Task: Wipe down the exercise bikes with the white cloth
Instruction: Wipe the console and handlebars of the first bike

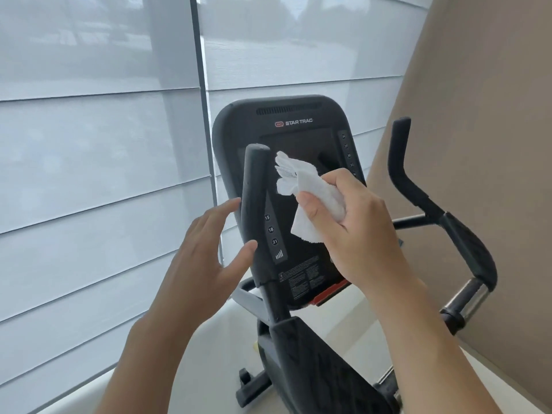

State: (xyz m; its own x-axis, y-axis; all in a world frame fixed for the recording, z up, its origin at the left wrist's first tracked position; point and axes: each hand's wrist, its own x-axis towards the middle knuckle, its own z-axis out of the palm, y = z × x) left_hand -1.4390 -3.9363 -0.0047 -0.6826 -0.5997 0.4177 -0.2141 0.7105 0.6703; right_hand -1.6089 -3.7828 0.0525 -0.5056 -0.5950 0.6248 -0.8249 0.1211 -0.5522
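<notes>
The right hand [355, 216] grips the white cloth [304, 198] at the bike's screen [298, 162]. The left hand [209, 252], fingers spread, touches the handlebar [254, 210]. Most wiping likely remains.

— What's the person wearing on the arms?

— Nothing that shows: both forearms are bare from the bottom edge of the view up to the wrists, no sleeves or cuffs.

— Anything on the hands?

— The left hand [209, 249] and right hand [358, 225] are bare too: no gloves, rings, watch or bands. The nails look short and plain.
</notes>
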